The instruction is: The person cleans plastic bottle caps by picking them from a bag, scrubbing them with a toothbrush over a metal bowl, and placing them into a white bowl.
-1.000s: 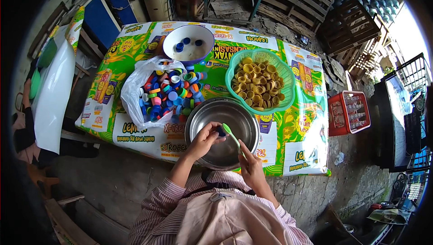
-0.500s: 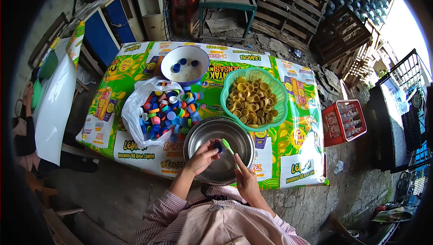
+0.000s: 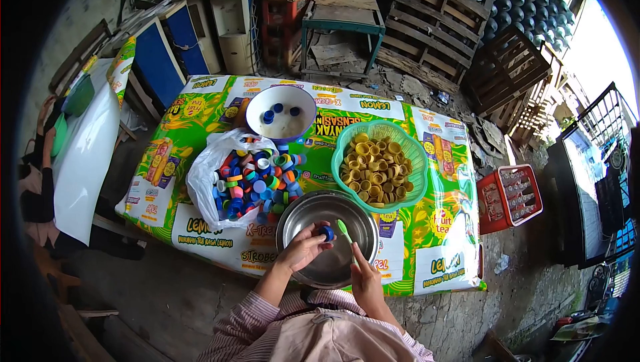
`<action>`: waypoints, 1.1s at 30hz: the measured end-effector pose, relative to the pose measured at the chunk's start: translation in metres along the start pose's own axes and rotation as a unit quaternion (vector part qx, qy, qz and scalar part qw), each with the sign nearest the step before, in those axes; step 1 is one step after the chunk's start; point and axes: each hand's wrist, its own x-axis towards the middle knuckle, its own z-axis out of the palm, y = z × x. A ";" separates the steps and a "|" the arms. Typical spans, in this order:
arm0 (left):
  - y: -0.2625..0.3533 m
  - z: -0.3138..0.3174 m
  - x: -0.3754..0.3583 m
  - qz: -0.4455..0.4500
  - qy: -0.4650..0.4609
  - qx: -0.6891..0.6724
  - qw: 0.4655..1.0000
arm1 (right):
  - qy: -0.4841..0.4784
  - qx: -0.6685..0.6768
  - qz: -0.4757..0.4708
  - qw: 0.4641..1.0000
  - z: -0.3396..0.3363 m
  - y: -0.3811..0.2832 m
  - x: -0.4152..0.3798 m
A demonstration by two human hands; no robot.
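Note:
My left hand (image 3: 301, 250) pinches a dark blue bottle cap (image 3: 327, 233) above a steel bowl (image 3: 293, 218) at the table's near edge. In my right hand (image 3: 366, 282) is a toothbrush (image 3: 344, 231) with a light green head, pointing up and away from me. Its head is a little right of the cap, apart from it. Beyond the bowl, to the left, a white plastic bag (image 3: 204, 175) spills many coloured bottle caps (image 3: 257, 187). To the right, a mint green basket (image 3: 418, 192) holds yellow caps (image 3: 375, 165).
A white bowl (image 3: 306, 104) with a few blue caps stands at the back of the table, which has a printed cover (image 3: 157, 192). A red crate (image 3: 492, 203) stands on the floor at right. Far left, another person's arm (image 3: 48, 152) shows beside a white sheet (image 3: 87, 162).
The toothbrush head has come away from the blue cap, leaving a wider gap between them. My view has tilted slightly, so the table sits lower in it.

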 end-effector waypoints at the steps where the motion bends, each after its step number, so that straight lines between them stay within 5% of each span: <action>1: 0.002 0.004 -0.002 -0.007 0.010 -0.002 1.000 | 0.004 -0.007 -0.005 1.000 -0.001 0.000 0.000; 11: -0.003 -0.004 -0.003 -0.005 0.021 0.007 1.000 | -0.020 0.021 -0.047 0.998 0.003 0.002 -0.005; 14: -0.004 -0.005 -0.003 -0.004 0.016 0.037 0.999 | -0.011 0.020 0.018 1.000 -0.003 -0.001 0.000; 18: -0.006 -0.014 -0.001 0.005 0.005 0.007 1.000 | -0.016 0.027 -0.066 0.997 -0.001 0.001 -0.003; 20: -0.003 -0.008 -0.002 -0.013 0.006 0.020 1.000 | -0.009 0.028 0.004 1.000 -0.004 0.002 0.000; 24: 0.000 -0.004 -0.002 0.012 -0.004 0.009 1.000 | -0.020 0.007 -0.051 0.998 -0.007 -0.005 -0.006; 27: 0.000 -0.006 -0.003 0.001 0.028 0.045 0.999 | -0.020 -0.001 0.027 0.999 -0.007 -0.001 -0.003; 30: -0.003 -0.011 -0.002 0.001 0.024 0.042 0.999 | 0.006 -0.017 -0.044 0.999 -0.005 -0.002 -0.009; 33: -0.003 -0.008 -0.001 0.001 0.018 0.041 0.999 | 0.002 -0.024 -0.009 1.000 -0.011 -0.002 -0.001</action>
